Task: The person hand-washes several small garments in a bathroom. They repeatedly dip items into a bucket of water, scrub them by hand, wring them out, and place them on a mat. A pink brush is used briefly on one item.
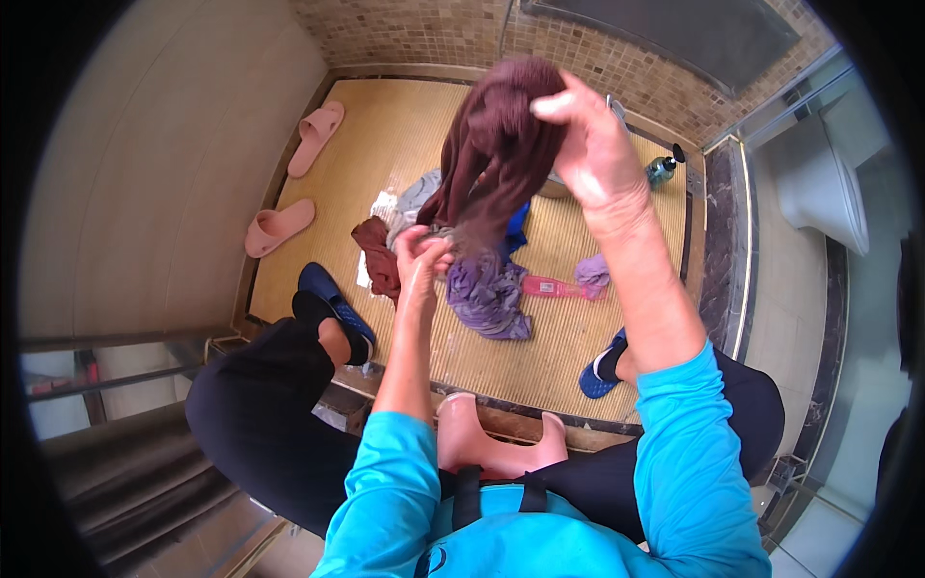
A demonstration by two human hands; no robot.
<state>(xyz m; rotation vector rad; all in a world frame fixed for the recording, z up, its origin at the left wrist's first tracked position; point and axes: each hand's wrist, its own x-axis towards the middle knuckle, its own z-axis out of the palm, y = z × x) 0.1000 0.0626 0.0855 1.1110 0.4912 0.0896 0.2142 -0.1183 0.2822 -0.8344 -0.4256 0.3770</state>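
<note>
A dark maroon garment (498,137) hangs raised in front of me, its lower end blurred. My right hand (596,144) grips its upper right side, the thumb across the cloth. Lower down, the curled fingers of my left hand (423,253) close at the garment's lower left end; the exact grip is partly hidden. Beneath lie a purple patterned cloth (488,300), a reddish-brown cloth (379,256), a grey cloth (419,195) and a bit of blue cloth (517,227). A pink plastic brush (549,286) lies right of the purple cloth, with a small lilac cloth (592,274) at its far end.
The ribbed yellow floor (405,347) has wet patches. Two pink slippers (278,227) lie at left. A pump bottle (661,172) stands at right, a white toilet (824,180) beyond the raised edge. Behind the maroon garment, a basin-like object (555,188) is mostly hidden. A pink plastic stool (498,448) is below me.
</note>
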